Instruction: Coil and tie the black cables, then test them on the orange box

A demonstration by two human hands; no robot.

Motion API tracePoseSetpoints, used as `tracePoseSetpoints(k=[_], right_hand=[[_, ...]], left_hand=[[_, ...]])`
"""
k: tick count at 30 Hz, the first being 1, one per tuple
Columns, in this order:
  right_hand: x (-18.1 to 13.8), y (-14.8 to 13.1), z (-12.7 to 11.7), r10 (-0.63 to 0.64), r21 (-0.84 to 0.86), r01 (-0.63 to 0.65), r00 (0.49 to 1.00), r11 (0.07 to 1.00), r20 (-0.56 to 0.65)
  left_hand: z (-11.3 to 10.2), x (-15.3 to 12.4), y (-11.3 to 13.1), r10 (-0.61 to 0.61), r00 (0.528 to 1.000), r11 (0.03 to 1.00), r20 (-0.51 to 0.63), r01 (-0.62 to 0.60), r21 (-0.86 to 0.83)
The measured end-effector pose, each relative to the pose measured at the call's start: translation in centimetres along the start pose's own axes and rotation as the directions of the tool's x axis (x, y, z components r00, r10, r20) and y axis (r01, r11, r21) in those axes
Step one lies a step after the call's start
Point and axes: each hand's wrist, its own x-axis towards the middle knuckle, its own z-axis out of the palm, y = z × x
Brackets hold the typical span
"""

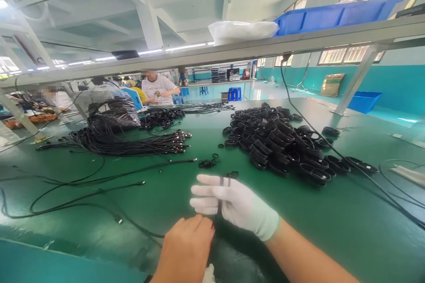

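Right hand (pixel 235 203): gloved, fingers extended open, black loop (pixel 219 207) around them, on near-left side of coil pile (pixel 272 141). Left hand (pixel 187 245): bare, curled closed; cannot tell what I grip. Loop could slip off if fingers fold. Small black bands (pixel 209 162), just left of coil pile: could scatter if brushed. Loose cable (pixel 129 184), farther left: could snag. Hanging wire (pixel 284 82) crosses coil pile's right side; could catch my wrist. Open worktop (pixel 332 216) nearer me than coil pile.
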Motion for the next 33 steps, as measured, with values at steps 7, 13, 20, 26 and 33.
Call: tracePoseSetpoints(k=[7,13,20,26,33], right_hand=[[-0.2,2.5,-0.3,0.301,-0.02,-0.314,0.886,0.949,0.353],[0.0,3.2,-0.4,0.324,0.069,-0.367,0.883,0.928,0.34],[0.6,0.8,-0.3,-0.042,0.152,0.027,0.994,0.988,0.097],[0.5,2.0,-0.5,0.071,-0.041,-0.074,0.995,0.996,-0.07],[-0.1,3.7,-0.7,0.396,0.038,-0.427,0.865,0.904,0.307]], left_hand=[[-4.8,4.1,-3.7,0.115,0.993,0.937,-0.021,-0.115,-0.331],[-1.6,4.8,-5.3,-0.017,0.995,0.872,0.097,0.062,-0.485],[1.7,0.9,-2.3,-0.228,0.967,0.944,0.112,0.247,-0.219],[-0.3,0.5,-0.5,-0.059,0.997,0.998,0.059,0.061,-0.027],[-3.9,3.1,-4.9,-0.063,0.983,0.827,0.173,0.148,-0.543]])
